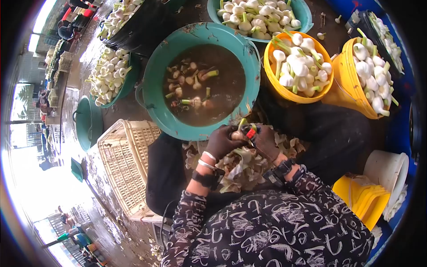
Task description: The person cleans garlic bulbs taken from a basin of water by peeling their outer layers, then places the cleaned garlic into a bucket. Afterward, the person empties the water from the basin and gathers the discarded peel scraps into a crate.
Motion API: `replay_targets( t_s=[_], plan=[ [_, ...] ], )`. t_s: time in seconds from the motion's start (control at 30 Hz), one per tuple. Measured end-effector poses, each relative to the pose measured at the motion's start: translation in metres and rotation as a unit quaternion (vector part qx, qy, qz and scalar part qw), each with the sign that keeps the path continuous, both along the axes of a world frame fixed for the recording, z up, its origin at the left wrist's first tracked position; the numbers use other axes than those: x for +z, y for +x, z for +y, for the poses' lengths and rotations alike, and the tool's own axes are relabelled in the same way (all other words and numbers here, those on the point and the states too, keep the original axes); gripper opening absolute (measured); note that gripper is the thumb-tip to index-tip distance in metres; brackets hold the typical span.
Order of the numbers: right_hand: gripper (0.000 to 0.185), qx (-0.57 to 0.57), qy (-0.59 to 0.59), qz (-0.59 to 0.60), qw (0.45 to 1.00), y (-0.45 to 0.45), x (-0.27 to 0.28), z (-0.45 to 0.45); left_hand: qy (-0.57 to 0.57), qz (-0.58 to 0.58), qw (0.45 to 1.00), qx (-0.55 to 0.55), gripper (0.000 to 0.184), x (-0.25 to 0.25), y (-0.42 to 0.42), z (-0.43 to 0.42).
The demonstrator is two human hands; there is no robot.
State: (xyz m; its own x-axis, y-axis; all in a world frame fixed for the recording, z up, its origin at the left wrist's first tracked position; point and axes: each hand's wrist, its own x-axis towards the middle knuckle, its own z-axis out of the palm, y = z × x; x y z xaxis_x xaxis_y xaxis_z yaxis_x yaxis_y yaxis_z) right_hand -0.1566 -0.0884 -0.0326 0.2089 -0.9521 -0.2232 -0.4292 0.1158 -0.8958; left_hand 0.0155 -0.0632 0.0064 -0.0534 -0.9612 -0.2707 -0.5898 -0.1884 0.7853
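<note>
Your left hand (227, 141) curls round a garlic bulb (238, 135) above the peelings (242, 168), your right hand (265, 142) grips a red tool (251, 133); white bulbs (299, 66) look done, browner ones (179, 92) in the tub (153, 80) apparently left.

Garlic bulbs (196, 84) lie in water (229, 86) in the tub (155, 109) before the person (267, 227); filled buckets (349, 91) stand right, a crate (126, 171) left.
</note>
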Motion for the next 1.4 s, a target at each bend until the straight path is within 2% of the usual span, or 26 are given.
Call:
replay_targets(
  t_s=[0.3, 0.4, 0.47, 0.5, 0.53, 0.57, 0.6, 0.67, 0.7, 0.73, 0.77, 0.8, 0.83, 0.87, 0.9, 0.93, 0.97, 1.0, 1.03, 1.13, 1.17, 1.2, 1.27, 1.33, 1.37, 1.4],
  plan=[
    [0.025, 0.102, -0.047, 0.015, 0.994, -0.008, 0.020, 0.014, -0.100, -0.091, 0.989, 0.054, 0.046, 0.030, -0.029, 0.040],
    [0.021, 0.141, -0.007, -0.089, 0.986, -0.014, 0.020, 0.013, -0.126, -0.094, 0.986, 0.048, 0.046, 0.036, -0.029, 0.046],
    [0.019, 0.068, 0.217, -0.316, 0.921, -0.019, 0.030, 0.014, -0.068, 0.003, 0.994, 0.091, 0.046, 0.042, -0.031, 0.047],
    [0.021, 0.083, 0.224, -0.342, 0.909, -0.019, 0.027, 0.015, -0.070, 0.001, 0.993, 0.093, 0.046, 0.045, -0.035, 0.048],
    [0.023, 0.098, 0.232, -0.367, 0.895, -0.019, 0.024, 0.016, -0.035, 0.089, 0.984, 0.148, 0.048, 0.049, -0.041, 0.050],
    [0.027, 0.098, 0.327, -0.434, 0.834, -0.023, 0.041, 0.018, 0.001, 0.176, 0.964, 0.199, 0.050, 0.052, -0.046, 0.051],
    [0.030, 0.097, 0.417, -0.492, 0.758, -0.026, 0.050, 0.020, 0.001, 0.175, 0.964, 0.198, 0.050, 0.043, -0.050, 0.053],
    [0.036, 0.102, 0.430, -0.475, 0.761, -0.030, 0.034, 0.020, -0.068, 0.151, 0.972, 0.168, 0.055, 0.030, -0.055, 0.057],
    [0.036, 0.110, 0.450, -0.493, 0.736, -0.030, 0.030, 0.019, -0.132, 0.034, 0.980, 0.144, 0.062, 0.034, -0.053, 0.060],
    [0.037, 0.117, 0.470, -0.513, 0.709, -0.031, 0.026, 0.019, -0.132, 0.033, 0.980, 0.145, 0.062, 0.038, -0.049, 0.060],
    [0.038, 0.100, 0.437, -0.468, 0.761, -0.036, 0.035, 0.019, -0.214, -0.057, 0.965, 0.140, 0.066, 0.045, -0.045, 0.058],
    [0.038, 0.099, 0.438, -0.468, 0.761, -0.041, 0.030, 0.017, -0.293, -0.145, 0.936, 0.132, 0.069, 0.053, -0.041, 0.056],
    [0.036, 0.232, 0.176, -0.372, 0.882, -0.046, 0.023, 0.015, -0.281, -0.181, 0.939, 0.077, 0.057, 0.062, -0.034, 0.055],
    [0.035, 0.341, -0.106, -0.234, 0.904, -0.047, 0.021, 0.013, -0.278, -0.181, 0.940, 0.077, 0.057, 0.059, -0.028, 0.056],
    [0.032, 0.270, 0.218, -0.301, 0.888, -0.046, 0.023, 0.011, -0.247, -0.178, 0.953, -0.011, 0.045, 0.052, -0.022, 0.057],
    [0.032, 0.271, 0.221, -0.302, 0.887, -0.044, 0.019, 0.011, -0.213, -0.173, 0.957, -0.099, 0.034, 0.045, -0.017, 0.059],
    [0.031, 0.329, 0.124, -0.213, 0.912, -0.042, 0.010, 0.011, -0.214, -0.168, 0.960, -0.064, 0.018, 0.036, -0.021, 0.062],
    [0.030, 0.380, 0.023, -0.118, 0.917, -0.041, -0.001, 0.011, -0.212, -0.168, 0.960, -0.066, 0.018, 0.031, -0.022, 0.065],
    [0.030, 0.370, -0.003, -0.136, 0.919, -0.041, -0.017, 0.009, -0.162, -0.141, 0.976, -0.036, 0.017, 0.026, -0.023, 0.069],
    [0.033, 0.311, 0.117, -0.138, 0.933, -0.042, 0.002, 0.012, -0.127, -0.126, 0.983, 0.032, 0.015, 0.010, -0.026, 0.074],
    [0.033, 0.312, 0.118, -0.137, 0.933, -0.038, 0.009, 0.012, -0.023, 0.034, 0.994, 0.105, 0.015, 0.008, -0.022, 0.075],
    [0.032, 0.291, 0.129, -0.200, 0.927, -0.033, 0.016, 0.012, 0.081, 0.193, 0.963, 0.172, 0.018, 0.007, -0.019, 0.075],
    [0.033, 0.271, 0.140, -0.262, 0.916, -0.032, 0.025, 0.010, 0.111, 0.242, 0.948, 0.176, 0.023, 0.012, -0.018, 0.079],
    [0.037, 0.241, 0.219, -0.331, 0.886, -0.033, 0.031, 0.009, 0.120, 0.444, 0.851, 0.253, 0.023, 0.020, -0.020, 0.082],
    [0.035, 0.250, 0.220, -0.371, 0.867, -0.030, 0.036, 0.008, -0.060, 0.178, 0.979, 0.081, 0.026, 0.019, -0.017, 0.086],
    [0.035, 0.250, 0.220, -0.371, 0.867, -0.028, 0.041, 0.010, -0.060, 0.179, 0.979, 0.081, 0.026, 0.012, -0.018, 0.088]
  ],
)
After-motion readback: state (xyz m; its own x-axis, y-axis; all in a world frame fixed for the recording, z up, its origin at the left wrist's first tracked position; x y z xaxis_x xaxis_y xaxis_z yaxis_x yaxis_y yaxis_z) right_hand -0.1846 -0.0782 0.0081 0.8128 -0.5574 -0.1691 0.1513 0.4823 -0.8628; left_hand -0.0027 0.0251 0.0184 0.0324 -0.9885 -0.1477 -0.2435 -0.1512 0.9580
